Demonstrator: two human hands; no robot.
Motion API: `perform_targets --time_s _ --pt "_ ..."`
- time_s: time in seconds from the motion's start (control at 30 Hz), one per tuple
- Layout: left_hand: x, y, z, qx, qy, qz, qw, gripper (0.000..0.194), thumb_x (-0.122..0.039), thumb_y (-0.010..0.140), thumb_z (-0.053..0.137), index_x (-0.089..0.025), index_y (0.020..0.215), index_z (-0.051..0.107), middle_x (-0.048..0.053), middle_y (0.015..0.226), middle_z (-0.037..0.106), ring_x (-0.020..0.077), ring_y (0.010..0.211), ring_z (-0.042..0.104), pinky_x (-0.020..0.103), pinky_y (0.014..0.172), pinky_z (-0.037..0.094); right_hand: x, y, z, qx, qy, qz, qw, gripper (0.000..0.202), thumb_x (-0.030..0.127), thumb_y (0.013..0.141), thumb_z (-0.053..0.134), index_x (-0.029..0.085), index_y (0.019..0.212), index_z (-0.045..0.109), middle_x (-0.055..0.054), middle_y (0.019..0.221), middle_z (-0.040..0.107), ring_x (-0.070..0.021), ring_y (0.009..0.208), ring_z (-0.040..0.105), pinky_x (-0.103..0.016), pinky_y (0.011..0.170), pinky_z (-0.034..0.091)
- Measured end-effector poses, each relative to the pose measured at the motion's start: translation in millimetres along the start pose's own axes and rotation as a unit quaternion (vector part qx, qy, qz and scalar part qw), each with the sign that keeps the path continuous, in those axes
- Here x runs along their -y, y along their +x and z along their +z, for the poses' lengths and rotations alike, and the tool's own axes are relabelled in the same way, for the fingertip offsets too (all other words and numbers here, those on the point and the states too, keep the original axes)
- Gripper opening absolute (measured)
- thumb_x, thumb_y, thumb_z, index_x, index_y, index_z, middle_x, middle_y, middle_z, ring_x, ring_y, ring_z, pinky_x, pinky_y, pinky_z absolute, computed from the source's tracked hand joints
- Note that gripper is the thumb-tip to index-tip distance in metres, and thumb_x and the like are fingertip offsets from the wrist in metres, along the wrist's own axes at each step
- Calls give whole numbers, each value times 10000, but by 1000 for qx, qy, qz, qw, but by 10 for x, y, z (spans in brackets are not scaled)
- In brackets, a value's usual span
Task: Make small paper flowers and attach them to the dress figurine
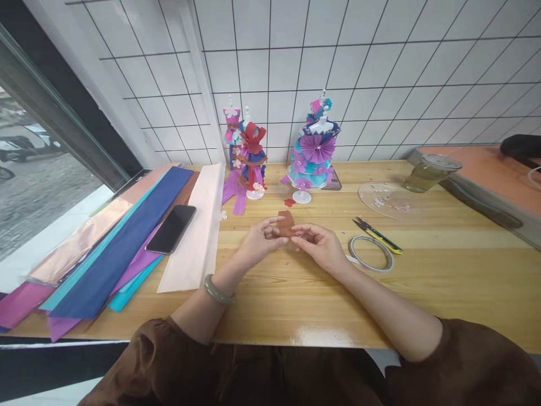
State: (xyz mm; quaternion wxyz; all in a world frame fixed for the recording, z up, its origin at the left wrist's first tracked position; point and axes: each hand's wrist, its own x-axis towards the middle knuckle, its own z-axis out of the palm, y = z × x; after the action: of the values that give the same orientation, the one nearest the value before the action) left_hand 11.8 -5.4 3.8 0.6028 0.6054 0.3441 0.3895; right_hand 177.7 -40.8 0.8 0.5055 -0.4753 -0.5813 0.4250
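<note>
A small piece of brown paper [286, 221] is held between my two hands above the wooden table [296, 304]. My left hand [262, 241] pinches its left side, with a green bangle round that wrist. At the lower right edge of the paper, the fingertips of my right hand [319, 243] are pressed together. Just behind the paper lies a small red paper flower [289, 202]. To the right of my right hand are a roll of white tape [371, 253] and yellow and black thread snips [377, 234].
Miniature dress stands with red paper [253, 138] and purple and blue paper [318, 148] stand by the tiled wall. Coloured paper strips [122, 242], pale pink paper [192, 242] and a phone [171, 229] lie left. A clear plate [386, 201] and a cup [431, 172] are at right.
</note>
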Motion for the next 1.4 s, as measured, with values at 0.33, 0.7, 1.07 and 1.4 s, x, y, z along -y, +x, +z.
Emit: perform_targets --time_s 0.33,0.7,1.07,1.4 --pt "4 -1 25 -22 49 47 997 520 -235 644 640 -150 1133 484 -27 672 539 50 567 482 186 571 383 28 -16 -15 17 -103 -76 992 239 321 727 581 190 917 645 -48 806 612 -121 585 559 -284 586 460" --pt "64 8 11 -30 104 81 991 434 -208 679 605 -158 1103 524 18 765 601 89 677 554 216 649 444 60 -7 -59 16 -137 -97 986 229 297 760 550 201 940 654 -53 836 621 -134 640 566 -293 610 461" --pt "-98 -74 19 -64 257 154 952 156 -254 741 549 -210 831 669 29 790 667 122 704 587 235 652 449 51 -11 -66 3 -151 -118 981 202 317 764 542 230 891 673 -61 835 641 -172 723 582 -306 609 478" --pt "47 -9 2 -31 101 81 991 231 -273 680 613 -153 876 626 54 860 663 136 778 607 260 725 475 74 -9 -80 8 -163 -140 977 169 284 767 538 229 847 677 -57 824 639 -176 748 589 -303 624 480"
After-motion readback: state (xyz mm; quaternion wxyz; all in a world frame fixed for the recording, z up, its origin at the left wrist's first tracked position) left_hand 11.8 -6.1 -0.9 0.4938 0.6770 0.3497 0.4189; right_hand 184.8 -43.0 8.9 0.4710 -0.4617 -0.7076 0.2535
